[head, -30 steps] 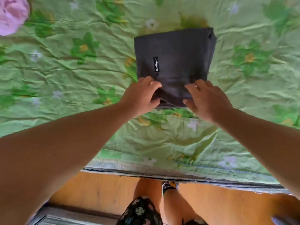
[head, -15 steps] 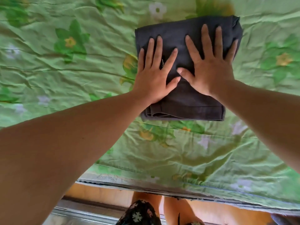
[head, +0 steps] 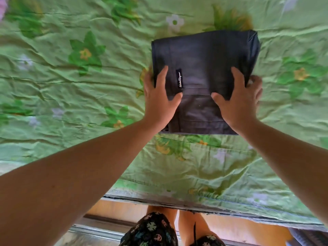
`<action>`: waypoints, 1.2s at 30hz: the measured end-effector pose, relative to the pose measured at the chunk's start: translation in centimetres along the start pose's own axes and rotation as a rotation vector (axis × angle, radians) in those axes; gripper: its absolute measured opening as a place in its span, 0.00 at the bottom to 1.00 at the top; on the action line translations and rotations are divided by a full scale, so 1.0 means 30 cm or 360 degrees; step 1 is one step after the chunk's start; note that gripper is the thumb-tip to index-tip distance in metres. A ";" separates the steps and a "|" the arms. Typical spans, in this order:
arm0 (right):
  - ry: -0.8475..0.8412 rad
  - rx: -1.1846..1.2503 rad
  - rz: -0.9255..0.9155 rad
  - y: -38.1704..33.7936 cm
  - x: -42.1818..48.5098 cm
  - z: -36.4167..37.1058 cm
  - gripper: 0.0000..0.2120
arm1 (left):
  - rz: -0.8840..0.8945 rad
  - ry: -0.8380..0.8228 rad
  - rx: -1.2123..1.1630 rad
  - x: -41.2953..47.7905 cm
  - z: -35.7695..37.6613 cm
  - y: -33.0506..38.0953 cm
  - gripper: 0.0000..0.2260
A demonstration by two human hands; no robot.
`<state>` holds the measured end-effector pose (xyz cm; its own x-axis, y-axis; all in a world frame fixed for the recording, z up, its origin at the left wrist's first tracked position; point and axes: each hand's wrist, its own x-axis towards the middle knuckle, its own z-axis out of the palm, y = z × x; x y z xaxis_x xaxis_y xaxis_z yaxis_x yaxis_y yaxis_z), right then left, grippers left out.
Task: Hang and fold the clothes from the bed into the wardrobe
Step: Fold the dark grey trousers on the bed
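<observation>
A folded dark grey garment point(head: 205, 57) with a small black label lies on the green flowered bedsheet point(head: 71, 89). My left hand point(head: 158, 102) holds its left edge, with the thumb and forefinger on top and the other fingers curled round the side. My right hand point(head: 239, 102) grips the right edge the same way, its outer fingers wrapped round the fold. The wardrobe is out of sight.
The bed's near edge point(head: 177, 201) runs across the bottom, with my legs and an orange floor point(head: 239, 228) below it. A bit of pink cloth point(head: 2, 8) shows at the top left corner. The sheet around the garment is wrinkled.
Half a second ago both hands pressed flat on top of the garment. They have slid outwards and now grip its left and right edges.
</observation>
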<state>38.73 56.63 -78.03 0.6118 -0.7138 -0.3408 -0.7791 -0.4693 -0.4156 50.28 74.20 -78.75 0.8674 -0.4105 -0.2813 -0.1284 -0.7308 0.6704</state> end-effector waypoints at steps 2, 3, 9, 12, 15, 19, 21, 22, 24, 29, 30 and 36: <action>-0.0123 0.0450 0.0158 0.004 0.004 -0.016 0.28 | -0.0075 -0.0016 -0.0257 -0.020 -0.026 0.005 0.31; -0.0202 0.0713 0.0225 0.001 0.019 -0.036 0.23 | -0.0138 -0.0063 -0.0375 -0.019 -0.043 0.014 0.28; -0.0736 0.1079 0.0338 -0.003 0.063 -0.215 0.21 | -0.0309 -0.0472 -0.0530 -0.004 -0.150 0.090 0.27; -0.0618 0.0587 0.0004 -0.056 -0.004 -0.344 0.23 | -0.0162 -0.0520 -0.0316 -0.057 -0.216 0.218 0.28; -0.0562 0.0368 -0.0153 -0.121 -0.103 -0.547 0.24 | -0.0057 -0.0570 -0.0210 -0.125 -0.320 0.413 0.28; -0.0512 0.0315 -0.0185 -0.183 -0.249 -0.902 0.22 | 0.0088 -0.0675 -0.0040 -0.217 -0.520 0.730 0.27; -0.0493 0.0473 -0.0088 -0.209 -0.330 -1.092 0.19 | 0.0179 -0.0721 0.0058 -0.262 -0.631 0.895 0.27; -0.0493 0.0556 -0.0039 -0.221 -0.379 -1.185 0.18 | 0.0218 -0.0742 0.0106 -0.288 -0.685 0.978 0.27; -0.0432 0.0606 0.0002 -0.239 -0.470 -1.362 0.16 | 0.0305 -0.0776 0.0189 -0.344 -0.786 1.149 0.26; -0.0294 0.0724 0.0093 -0.279 -0.697 -1.774 0.12 | 0.0492 -0.0917 0.0304 -0.492 -0.991 1.555 0.22; -0.0273 0.0752 0.0112 -0.286 -0.745 -1.846 0.10 | 0.0546 -0.0954 0.0301 -0.520 -1.027 1.628 0.20; -0.0104 0.0914 0.0143 -0.307 -0.994 -2.222 0.09 | 0.0923 -0.0988 0.0380 -0.727 -1.222 1.988 0.14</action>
<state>18.55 47.57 -7.83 0.5680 -0.6957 -0.4397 -0.6407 -0.0385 -0.7668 41.33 59.55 -7.47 0.2252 -0.9236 -0.3101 -0.6247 -0.3811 0.6815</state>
